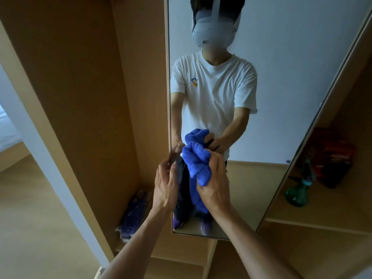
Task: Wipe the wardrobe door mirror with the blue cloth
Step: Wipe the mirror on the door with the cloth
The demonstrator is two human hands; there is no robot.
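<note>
Saw right hand (213, 185) clenched around the bunched blue cloth (196, 161), centre frame, cloth against the lower mirror (281, 77). Left hand (166, 186) sat at the mirror's left edge, fingers curved; couldn't tell if it gripped. Green bottle (297, 195) lower right.

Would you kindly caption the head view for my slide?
Right hand grips the bunched cloth against the mirror; left hand holds its edge.

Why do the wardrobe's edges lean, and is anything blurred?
Head view: the wide-angle lens splays straight lines, so the wardrobe and mirror edges lean outward; light is dim, without glare; the fingertips of the left hand are smeared, the cloth looks sharp.
</note>
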